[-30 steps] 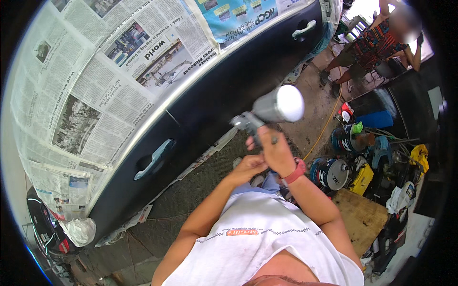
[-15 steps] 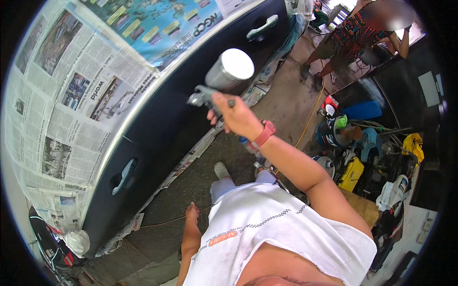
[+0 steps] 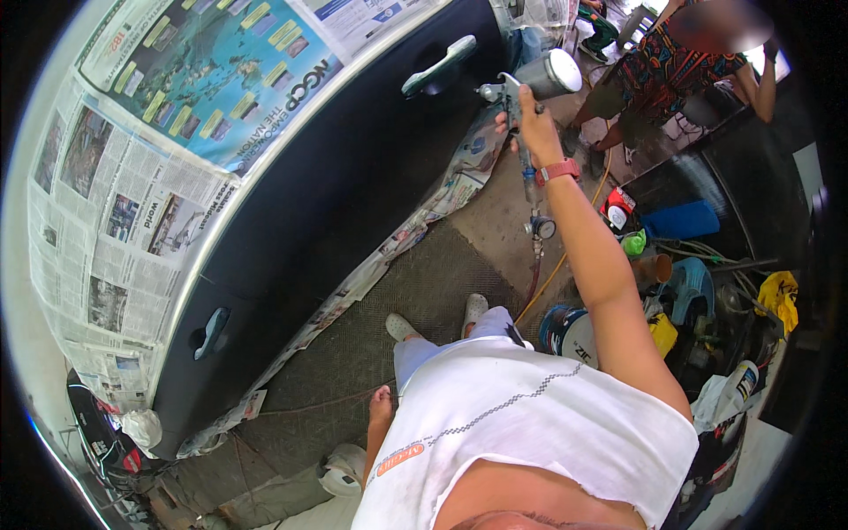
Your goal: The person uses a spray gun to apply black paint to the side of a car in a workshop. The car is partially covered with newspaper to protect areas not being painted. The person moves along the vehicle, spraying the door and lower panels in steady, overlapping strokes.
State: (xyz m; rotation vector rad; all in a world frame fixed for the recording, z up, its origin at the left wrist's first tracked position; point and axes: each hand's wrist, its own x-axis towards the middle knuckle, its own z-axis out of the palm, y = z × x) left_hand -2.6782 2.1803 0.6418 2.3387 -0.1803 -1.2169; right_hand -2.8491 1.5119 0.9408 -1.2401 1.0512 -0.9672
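Observation:
My right hand [image 3: 537,134] is closed round the grip of a spray gun [image 3: 510,92], its arm stretched far forward. A silvery cup with a white top [image 3: 564,72] sits on the gun. A round gauge [image 3: 543,228] and a hose hang below the grip. The nozzle points left, at the far end of the dark car side panel [image 3: 353,168], near a shiny door handle [image 3: 439,66]. My left hand [image 3: 381,406] hangs low by my side, away from the car; its fingers are too foreshortened to read.
Newspaper [image 3: 168,208] masks the car's upper part, and more paper lines its lower edge. A second handle [image 3: 212,334] sits nearer. An orange hose [image 3: 552,283] crosses the floor. Buckets [image 3: 570,334], a blue stool [image 3: 689,287] and clutter stand at right. Another person [image 3: 671,66] stands far right.
My right hand has carried the spray gun forward and right along the panel, to beyond the far handle. The gauge and hose now show below it. My left hand stays low.

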